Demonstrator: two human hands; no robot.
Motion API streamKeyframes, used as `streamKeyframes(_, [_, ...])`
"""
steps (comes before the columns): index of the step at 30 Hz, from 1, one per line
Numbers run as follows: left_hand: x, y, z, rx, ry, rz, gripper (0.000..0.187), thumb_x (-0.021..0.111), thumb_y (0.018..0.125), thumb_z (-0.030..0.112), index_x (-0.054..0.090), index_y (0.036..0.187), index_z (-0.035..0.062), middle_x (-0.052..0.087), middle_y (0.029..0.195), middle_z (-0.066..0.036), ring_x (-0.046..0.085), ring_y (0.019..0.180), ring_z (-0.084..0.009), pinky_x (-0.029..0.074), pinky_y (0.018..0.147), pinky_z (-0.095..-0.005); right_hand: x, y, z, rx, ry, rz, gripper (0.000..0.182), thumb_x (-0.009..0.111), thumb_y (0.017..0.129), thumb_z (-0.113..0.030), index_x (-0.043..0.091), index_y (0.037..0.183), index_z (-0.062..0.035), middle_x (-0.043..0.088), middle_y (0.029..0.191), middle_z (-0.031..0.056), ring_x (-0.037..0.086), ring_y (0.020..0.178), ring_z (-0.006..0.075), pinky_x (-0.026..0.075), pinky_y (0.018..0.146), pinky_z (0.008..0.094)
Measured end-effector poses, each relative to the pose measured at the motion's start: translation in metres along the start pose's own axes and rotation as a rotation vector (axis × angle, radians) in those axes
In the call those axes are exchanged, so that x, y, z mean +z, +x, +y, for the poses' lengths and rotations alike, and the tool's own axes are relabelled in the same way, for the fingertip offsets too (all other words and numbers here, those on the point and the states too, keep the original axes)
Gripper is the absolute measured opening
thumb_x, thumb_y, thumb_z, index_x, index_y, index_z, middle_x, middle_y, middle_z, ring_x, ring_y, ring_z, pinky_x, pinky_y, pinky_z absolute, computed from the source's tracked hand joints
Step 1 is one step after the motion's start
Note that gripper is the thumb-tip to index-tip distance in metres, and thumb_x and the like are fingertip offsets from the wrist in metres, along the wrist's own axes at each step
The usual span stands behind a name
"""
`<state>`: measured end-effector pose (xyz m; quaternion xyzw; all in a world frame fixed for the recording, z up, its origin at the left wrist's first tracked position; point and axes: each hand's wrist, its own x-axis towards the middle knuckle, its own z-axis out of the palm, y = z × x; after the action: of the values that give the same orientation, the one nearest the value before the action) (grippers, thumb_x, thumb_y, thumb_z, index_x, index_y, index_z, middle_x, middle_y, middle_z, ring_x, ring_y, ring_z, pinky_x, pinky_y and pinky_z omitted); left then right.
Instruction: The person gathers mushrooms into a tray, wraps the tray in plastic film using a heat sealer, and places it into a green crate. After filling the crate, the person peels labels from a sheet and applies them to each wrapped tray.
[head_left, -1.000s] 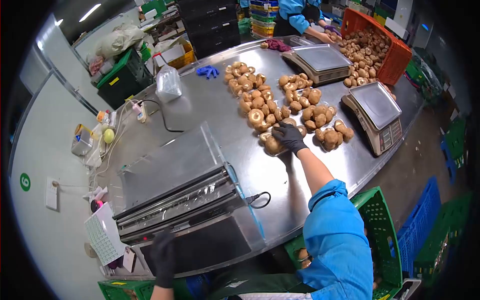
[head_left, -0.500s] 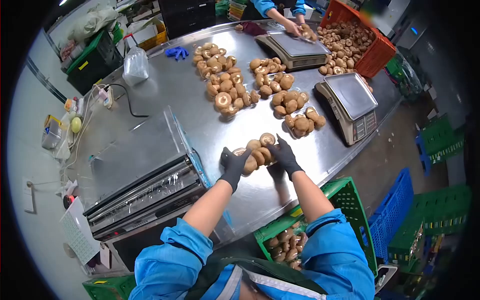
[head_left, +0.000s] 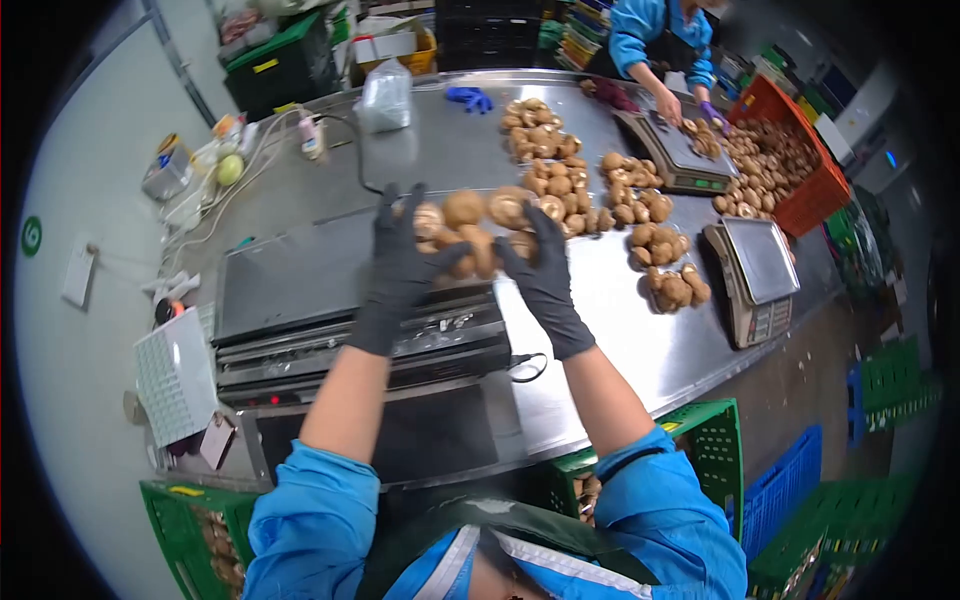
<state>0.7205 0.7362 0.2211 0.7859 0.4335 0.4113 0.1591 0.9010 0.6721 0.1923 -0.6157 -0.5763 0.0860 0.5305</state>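
Note:
Between my two gloved hands is a cluster of brown shiitake mushrooms point(head_left: 464, 208), slightly blurred; any tray under it is hidden. My left hand point(head_left: 393, 262), in a dark glove, grips the cluster's left side with the thumb across the front. My right hand point(head_left: 543, 278), gloved alike, closes on its right side. Both hands are over the right part of the film wrapping machine point(head_left: 290, 275), a flat dark plate with rollers along its front. Just beyond my right hand, several groups of shiitake mushrooms point(head_left: 560, 180) stand on the steel table point(head_left: 560, 375).
Two weighing scales point(head_left: 762, 262) point(head_left: 680, 150) stand to the right. An orange crate point(head_left: 815, 190) lies tipped with loose mushrooms spilling out. Across the table a co-worker's hands point(head_left: 668, 105) handle mushrooms. A plastic bag point(head_left: 386, 98) and blue glove point(head_left: 468, 98) lie at the back. Green crates point(head_left: 715, 440) flank me below.
My hands have carried the mushroom cluster leftward from the bare steel to over the wrapping machine. The camera view has swung left. The co-worker's hands remain at the far scale.

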Motion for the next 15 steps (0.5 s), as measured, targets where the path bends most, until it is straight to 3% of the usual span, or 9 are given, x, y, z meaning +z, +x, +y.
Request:
streamKeyframes(4, [-0.076,-0.020,-0.137,-0.114,0.114,-0.116,0.071,0.073,0.066,0.032,0.042,0.125,0.0075,0.040,0.125,-0.019,0.035,0.119,-0.0310,0.031,0.098,-0.0399,0.094,-0.011,-0.061,0.193,0.149,-0.409,0.067,0.060,0.075,-0.041,0.037,0.126,-0.0043,0.046,0.118,0.0228,0.046,0.109,0.0356,0.037,0.093,0.0398])
streamKeyframes(6, [-0.106,-0.029,-0.162,-0.460,-0.349,-0.234,0.077,0.068,0.070,0.041,0.035,0.129,0.0050,0.038,0.127,-0.021,0.037,0.119,-0.0307,0.031,0.098,-0.0356,0.111,-0.017,-0.086,0.171,0.041,-0.452,0.070,0.060,0.075,-0.044,0.036,0.128,-0.0050,0.048,0.116,0.0220,0.049,0.107,0.0339,0.039,0.090,0.0390])
streamKeyframes(7, [-0.116,-0.030,-0.165,-0.519,-0.356,-0.273,0.069,0.061,0.079,0.039,0.032,0.132,0.0060,0.035,0.131,-0.019,0.034,0.122,-0.0290,0.030,0.099,-0.0342,0.115,-0.021,-0.095,0.155,-0.075,-0.480,0.073,0.059,0.075,-0.047,0.034,0.130,-0.0056,0.051,0.114,0.0212,0.052,0.104,0.0322,0.042,0.087,0.0383])
streamKeyframes(8, [-0.125,-0.035,-0.167,-0.524,-0.358,-0.268,0.069,0.061,0.079,0.039,0.032,0.132,0.0060,0.035,0.131,-0.019,0.034,0.122,-0.0290,0.030,0.099,-0.0342,0.115,-0.024,-0.098,0.152,-0.077,-0.486,0.073,0.059,0.075,-0.047,0.034,0.130,-0.0056,0.051,0.114,0.0212,0.052,0.104,0.0322,0.042,0.087,0.0383])
streamKeyframes(10, [-0.141,-0.039,-0.167,-0.411,-0.426,-0.170,0.063,0.056,0.083,0.035,0.029,0.133,0.0067,0.033,0.134,-0.018,0.032,0.125,-0.0284,0.028,0.100,-0.0334,0.098,-0.027,-0.092,0.286,-0.008,-0.456,0.067,0.060,0.078,-0.039,0.036,0.130,-0.0055,0.052,0.112,0.0198,0.056,0.098,0.0283,0.045,0.082,0.0360])
streamKeyframes(11, [-0.157,-0.045,-0.157,-0.296,-0.324,-0.129,0.053,0.054,0.085,0.028,0.035,0.130,0.0080,0.043,0.127,-0.013,0.039,0.119,-0.0288,0.030,0.098,-0.0356,0.083,-0.030,-0.086,0.206,0.115,-0.440,0.057,0.060,0.079,-0.033,0.041,0.127,-0.0076,0.055,0.110,0.0166,0.057,0.095,0.0247,0.045,0.079,0.0344])
streamKeyframes(12, [-0.180,-0.052,-0.152,-0.293,-0.334,-0.128,0.053,0.054,0.085,0.028,0.035,0.130,0.0080,0.043,0.127,-0.013,0.039,0.119,-0.0288,0.030,0.098,-0.0356,0.063,-0.035,-0.076,0.128,0.235,-0.424,0.048,0.060,0.081,-0.027,0.046,0.124,-0.0097,0.057,0.108,0.0133,0.059,0.092,0.0211,0.046,0.077,0.0327])
streamKeyframes(14, [-0.229,-0.067,-0.158,0.039,0.347,-0.651,0.044,0.053,0.081,0.019,0.043,0.124,0.0128,0.056,0.110,-0.006,0.051,0.103,-0.0240,0.035,0.093,-0.0364,0.020,-0.035,-0.029,0.036,-0.016,-0.639,0.033,0.060,0.080,-0.016,0.057,0.112,-0.0155,0.062,0.096,0.0069,0.059,0.084,0.0199,0.047,0.073,0.0321])
streamKeyframes(15, [-0.243,-0.076,-0.161,0.037,0.344,-0.651,0.044,0.053,0.081,0.019,0.043,0.124,0.0128,0.056,0.110,-0.006,0.051,0.103,-0.0240,0.035,0.093,-0.0364,0.001,-0.028,-0.029,-0.170,-0.249,-0.698,0.032,0.062,0.077,-0.016,0.060,0.109,-0.0178,0.062,0.089,0.0054,0.059,0.080,0.0205,0.047,0.071,0.0325])
